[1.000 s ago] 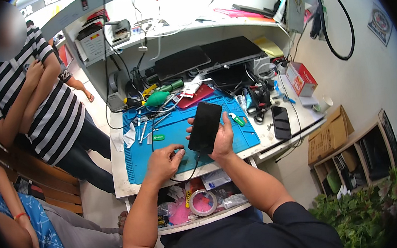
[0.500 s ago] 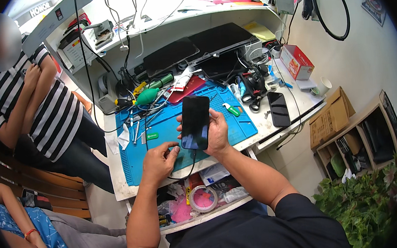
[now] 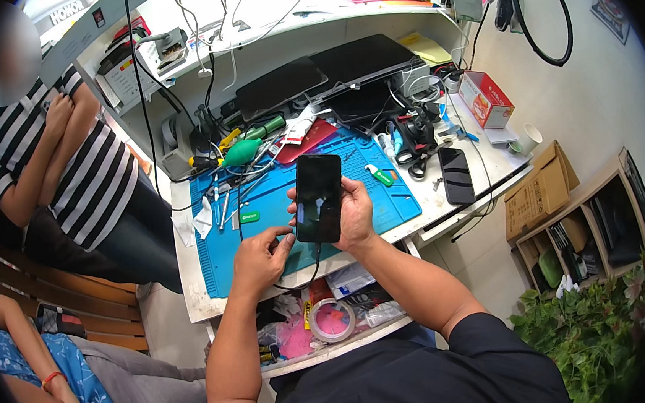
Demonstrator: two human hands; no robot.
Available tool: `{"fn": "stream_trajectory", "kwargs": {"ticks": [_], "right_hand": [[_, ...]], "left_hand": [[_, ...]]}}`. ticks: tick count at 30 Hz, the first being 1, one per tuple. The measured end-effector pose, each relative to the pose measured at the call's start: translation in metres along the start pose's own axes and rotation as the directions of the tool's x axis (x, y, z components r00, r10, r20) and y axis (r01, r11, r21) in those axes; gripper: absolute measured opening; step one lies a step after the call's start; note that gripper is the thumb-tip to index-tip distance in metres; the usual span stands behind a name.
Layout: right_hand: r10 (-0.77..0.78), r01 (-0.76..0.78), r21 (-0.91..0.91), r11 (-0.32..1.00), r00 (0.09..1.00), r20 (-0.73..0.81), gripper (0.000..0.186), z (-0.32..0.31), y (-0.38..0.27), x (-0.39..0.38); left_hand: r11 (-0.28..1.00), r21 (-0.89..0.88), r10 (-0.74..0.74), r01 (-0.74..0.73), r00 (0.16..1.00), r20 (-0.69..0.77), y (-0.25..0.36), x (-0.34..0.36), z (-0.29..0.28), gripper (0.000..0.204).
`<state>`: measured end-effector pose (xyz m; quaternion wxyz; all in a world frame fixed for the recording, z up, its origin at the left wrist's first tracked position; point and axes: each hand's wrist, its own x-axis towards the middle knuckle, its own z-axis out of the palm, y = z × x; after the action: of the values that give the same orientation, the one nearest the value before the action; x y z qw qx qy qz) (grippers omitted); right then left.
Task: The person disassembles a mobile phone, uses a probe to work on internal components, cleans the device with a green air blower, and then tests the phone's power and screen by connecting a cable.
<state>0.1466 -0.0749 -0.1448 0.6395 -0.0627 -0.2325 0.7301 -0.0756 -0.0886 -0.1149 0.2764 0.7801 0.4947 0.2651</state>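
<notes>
My right hand (image 3: 356,212) is closed around a black smartphone (image 3: 318,198), holding it upright over the blue work mat (image 3: 264,230). The phone's screen is dark and carries faint reflections. From its lower end a black cable (image 3: 317,257) hangs and curves left, passing beneath my left wrist. Just left of the phone's lower corner is my left hand (image 3: 261,260), fingers loosely bent, with nothing visible in it. Near this hand a small green-handled tool (image 3: 249,217) lies on the mat. Another green-handled blade tool (image 3: 379,175) rests to the right of the phone.
A second phone (image 3: 455,176) and scissors (image 3: 420,164) lie at the right. Tools and a green air blower (image 3: 241,152) crowd the mat's far left. Below is an open drawer (image 3: 379,327) with a tape roll (image 3: 331,321). Two people (image 3: 66,162) are at the left.
The view has shifted slightly. The reflection on the phone's screen differs, and my left fingers have moved a little; my right hand keeps its hold.
</notes>
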Motion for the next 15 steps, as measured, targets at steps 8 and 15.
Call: {"fn": "stream_trajectory", "kwargs": {"ticks": [8,15], "right_hand": [[0.023,-0.025,-0.053,0.998,0.999,-0.024,0.099,0.009,0.000,-0.003],[0.003,-0.007,-0.128,0.992,1.000,-0.031,0.121,0.009,0.000,-0.003]], "left_hand": [[0.999,0.001,0.042,-0.042,0.999,-0.036,-0.008,0.000,0.004,0.027],[1.000,0.013,0.024,-0.023,1.000,-0.020,-0.004,0.001,0.002,0.028]]}}
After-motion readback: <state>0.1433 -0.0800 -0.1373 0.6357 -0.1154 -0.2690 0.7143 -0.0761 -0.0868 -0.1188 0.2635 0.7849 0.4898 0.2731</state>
